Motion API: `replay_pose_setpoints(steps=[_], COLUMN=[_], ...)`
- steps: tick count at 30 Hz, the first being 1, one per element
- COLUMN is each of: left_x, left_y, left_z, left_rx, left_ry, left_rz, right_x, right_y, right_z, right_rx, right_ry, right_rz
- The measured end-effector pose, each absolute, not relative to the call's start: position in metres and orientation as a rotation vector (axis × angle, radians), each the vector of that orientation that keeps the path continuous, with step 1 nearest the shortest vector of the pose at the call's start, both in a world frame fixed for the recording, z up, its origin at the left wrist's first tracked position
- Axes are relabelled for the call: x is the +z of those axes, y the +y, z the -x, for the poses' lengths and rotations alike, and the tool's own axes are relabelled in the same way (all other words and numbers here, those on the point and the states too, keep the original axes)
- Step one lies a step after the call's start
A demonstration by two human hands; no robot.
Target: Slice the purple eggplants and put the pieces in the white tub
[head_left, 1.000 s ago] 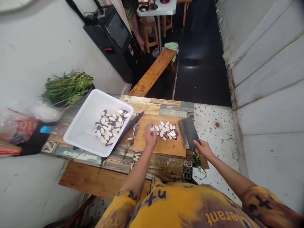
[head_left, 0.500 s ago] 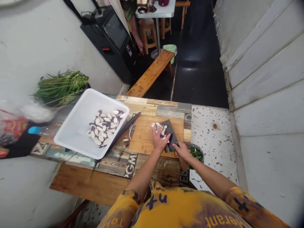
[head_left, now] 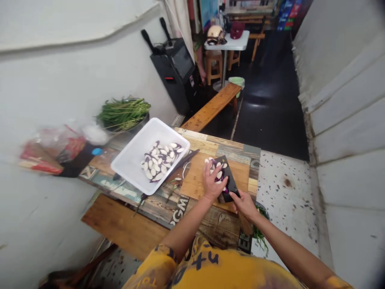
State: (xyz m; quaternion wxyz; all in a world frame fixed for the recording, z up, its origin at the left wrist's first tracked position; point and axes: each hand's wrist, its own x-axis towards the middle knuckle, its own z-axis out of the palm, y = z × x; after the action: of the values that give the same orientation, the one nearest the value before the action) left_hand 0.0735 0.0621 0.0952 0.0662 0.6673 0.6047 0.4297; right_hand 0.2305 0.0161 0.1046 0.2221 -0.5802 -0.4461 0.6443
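On the wooden cutting board lie white-and-purple eggplant slices, heaped on the flat dark blade of a cleaver. My right hand is closed round the cleaver's handle at the board's near right corner. My left hand lies over the slices with fingers spread, pressing them against the blade. A white plastic tub to the left of the board holds several more slices.
A bundle of green stalks and plastic bags lie at the table's far left. A long dark knife rests between tub and board. A bowl of greens sits at my right. A wooden bench stands ahead.
The cleaver has slid from the board's right side under the slices, and my left hand has closed in over them. The camera has tilted up and to the left.
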Motion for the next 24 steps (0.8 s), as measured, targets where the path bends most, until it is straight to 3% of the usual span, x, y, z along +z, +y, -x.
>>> replay_pose_setpoints(steps=[6,10,15,20,24], left_x=[0.155,0.151,0.136,0.133,0.130], left_y=[0.092,0.120,0.130,0.121,0.113], left_z=[0.025,0.118,0.183,0.161,0.129], left_rx=[1.498,1.561,1.248,1.209,1.368], left_ry=[2.006,2.284,2.710,2.379,2.119], left_rz=[-2.002,-1.796,-1.547,-2.021,-2.174], right_x=[0.157,0.196,0.223,0.223,0.214], right_y=[0.069,0.114,0.148,0.149,0.136], right_z=[-0.134,-0.044,0.006,-0.005,-0.022], right_rx=[1.662,1.327,1.000,0.927,1.177], right_ry=[-1.594,-2.212,-2.354,-2.414,-2.317], right_rz=[1.383,1.459,1.567,1.565,1.568])
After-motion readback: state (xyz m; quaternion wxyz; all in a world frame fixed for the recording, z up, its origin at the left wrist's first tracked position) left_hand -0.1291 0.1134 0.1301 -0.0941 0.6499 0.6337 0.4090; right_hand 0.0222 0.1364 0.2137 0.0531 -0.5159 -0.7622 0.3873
